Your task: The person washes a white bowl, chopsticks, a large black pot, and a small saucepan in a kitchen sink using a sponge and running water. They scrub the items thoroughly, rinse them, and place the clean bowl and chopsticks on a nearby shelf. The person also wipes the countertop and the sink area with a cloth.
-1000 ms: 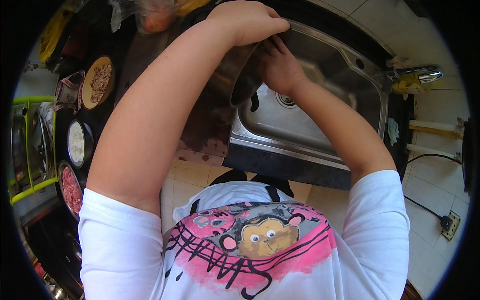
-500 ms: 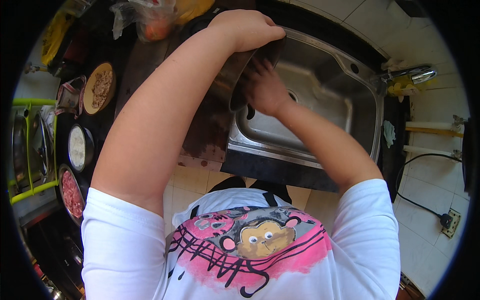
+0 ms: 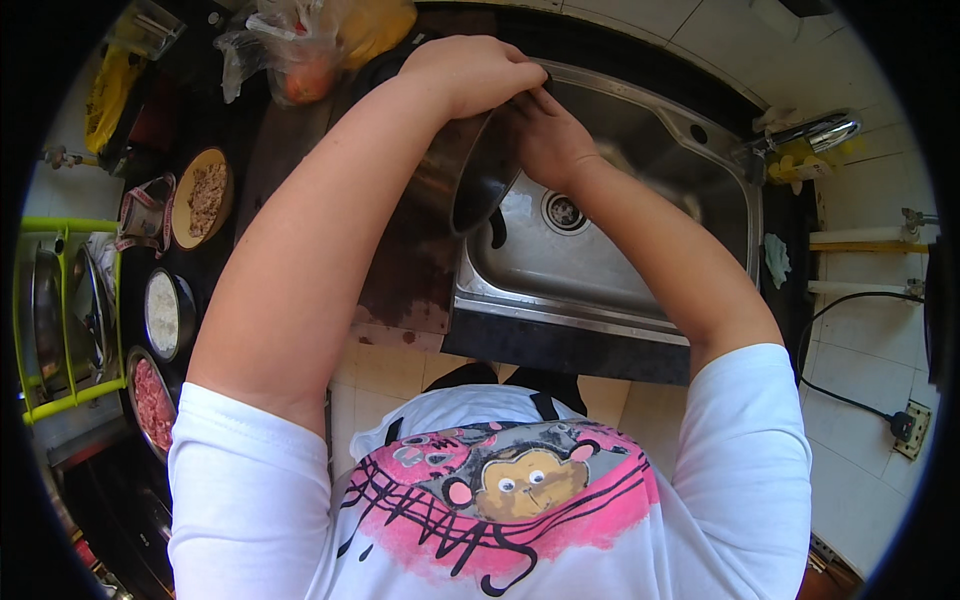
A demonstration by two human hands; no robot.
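Observation:
A dark metal pot [image 3: 482, 190] is tipped on its side at the sink's left edge, its mouth facing the basin. My left hand [image 3: 470, 74] is closed over the pot's far rim. At the pot's mouth, my right hand [image 3: 552, 145] reaches in with at least one finger stretched out close to my left fingertips; its other fingers are partly lost in shadow. A curved black piece [image 3: 498, 228], perhaps a handle, shows below the pot. The steel sink [image 3: 600, 312] lies under my right forearm, its drain [image 3: 565, 212] exposed.
Left of my arm stand a bowl of brownish crumbly food [image 3: 205, 195], a bowl of white food [image 3: 163, 310] and a dish of pink meat [image 3: 152, 400]. A green rack [image 3: 68, 310] holds metal lids. Plastic bags [image 3: 290, 50] lie far left; a faucet [image 3: 830, 130] stands right.
My right hand has moved away from me, up toward the pot's far rim and my left fingers, uncovering the drain. My left hand and the pot have shifted slightly left.

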